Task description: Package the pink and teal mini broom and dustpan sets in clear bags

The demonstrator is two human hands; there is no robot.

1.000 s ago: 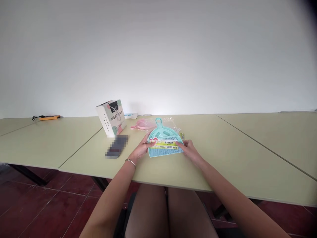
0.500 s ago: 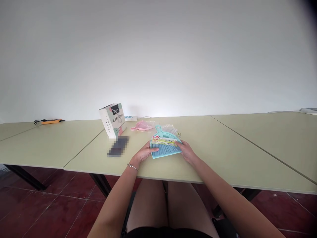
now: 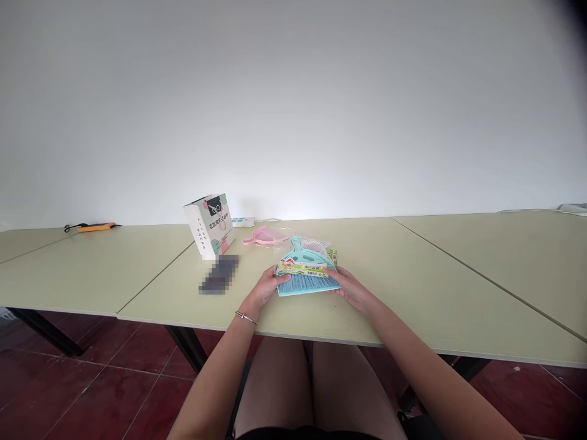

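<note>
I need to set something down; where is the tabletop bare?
Bare: tabletop right of the right hand; also between the paper bag and orange object. Crowded: the middle, with the left hand, teal dustpan, pink dustpan and blurred dark item.

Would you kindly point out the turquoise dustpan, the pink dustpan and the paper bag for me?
Turquoise dustpan (image 3: 302, 253), head view: on the upper pan, just below its handle.
Pink dustpan (image 3: 267, 236), head view: on the middle of its pan.
Paper bag (image 3: 219, 231), head view: on its printed front.
</note>
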